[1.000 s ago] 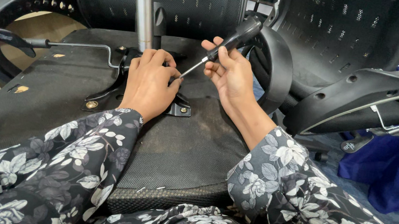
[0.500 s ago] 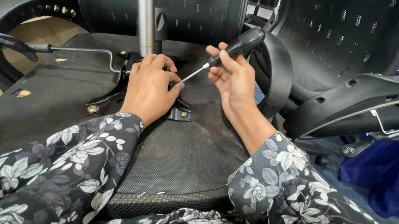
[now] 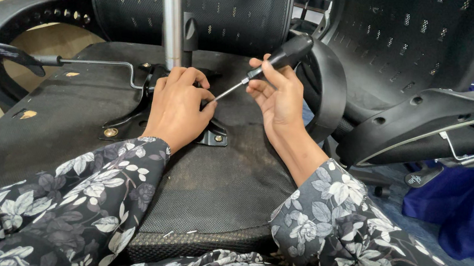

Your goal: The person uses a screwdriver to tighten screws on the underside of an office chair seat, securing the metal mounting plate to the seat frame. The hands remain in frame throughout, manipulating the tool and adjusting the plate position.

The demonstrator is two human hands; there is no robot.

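Office chair seat (image 3: pixel 65 127), upturned, black fabric underside facing up. Tilt mechanism plate (image 3: pixel 212 134) touching that underside at centre; chrome gas-lift column (image 3: pixel 170 12) rising from it; adjustment lever (image 3: pixel 43 58) reaching left. Left hand (image 3: pixel 178 109): clenched over the plate at the column's foot, bracing it. Right hand (image 3: pixel 279 99): grasping a black-handled screwdriver (image 3: pixel 261 68), shaft angled down-left, tip hidden at the left hand's fingers. Step in hand, as judged: driving a plate screw. Next move calls for a squarely seated tip and steady bracing. Second mesh chair (image 3: pixel 419 66) lies just beside, right.
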